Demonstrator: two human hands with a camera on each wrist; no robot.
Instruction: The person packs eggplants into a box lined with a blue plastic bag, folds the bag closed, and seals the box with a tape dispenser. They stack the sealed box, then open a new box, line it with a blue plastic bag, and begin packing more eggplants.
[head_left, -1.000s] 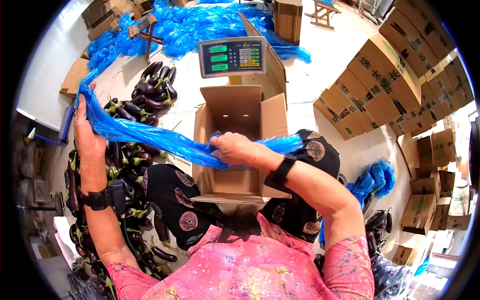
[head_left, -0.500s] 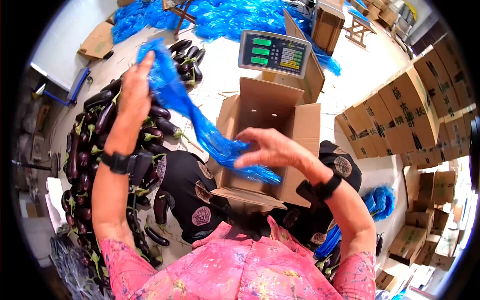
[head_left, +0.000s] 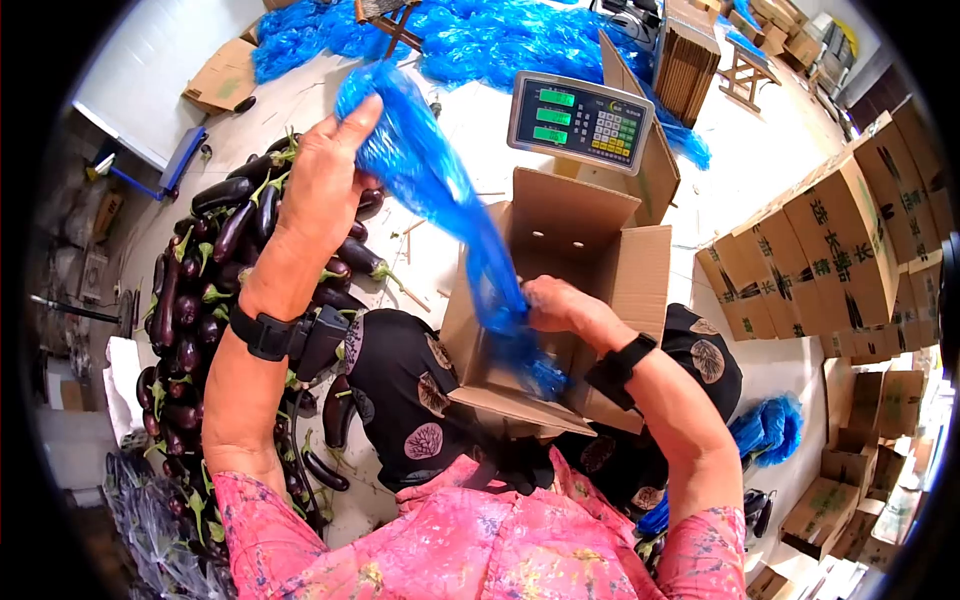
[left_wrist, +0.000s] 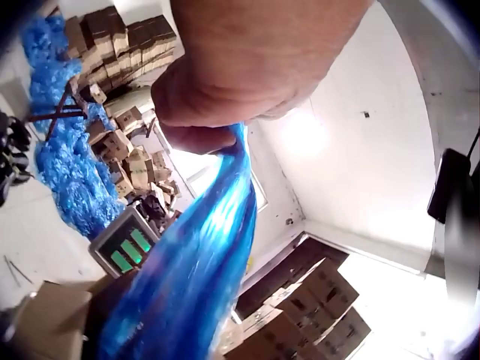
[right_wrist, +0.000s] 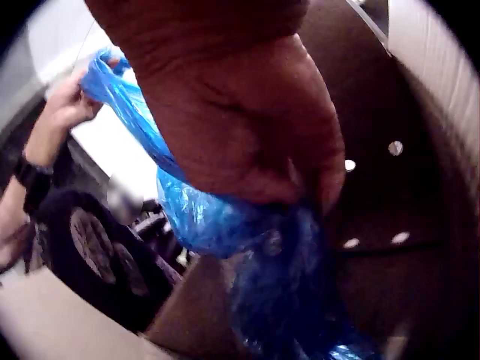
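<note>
A long, bunched blue plastic bag point(head_left: 430, 170) stretches diagonally between the two hands. My left hand point(head_left: 318, 185) pinches its upper end between thumb and fingers, raised above the eggplants at the left. In the left wrist view the bag point(left_wrist: 202, 255) runs down in folds from the curled left hand point(left_wrist: 240, 67). Lower down, my right hand point(head_left: 562, 303) grips the bag over the open cardboard box point(head_left: 640, 275). The right wrist view has the right hand point(right_wrist: 240, 120) with curled fingers, and the bag's loose end point(right_wrist: 277, 292) dangling inside the box.
Many eggplants point(head_left: 235, 230) are heaped on the floor at my left. Beyond the box stands a scale display point(head_left: 578, 122) with green readouts. Stacked printed cartons point(head_left: 800, 235) rise at the right. More blue bags point(head_left: 530, 45) cover the floor at the back, near a wooden stool point(head_left: 390, 25).
The right hand let go of the bag and spread its fingers, then took hold again. The bag has swung from nearly level to a steep slant, its lower end now dropping into the box.
</note>
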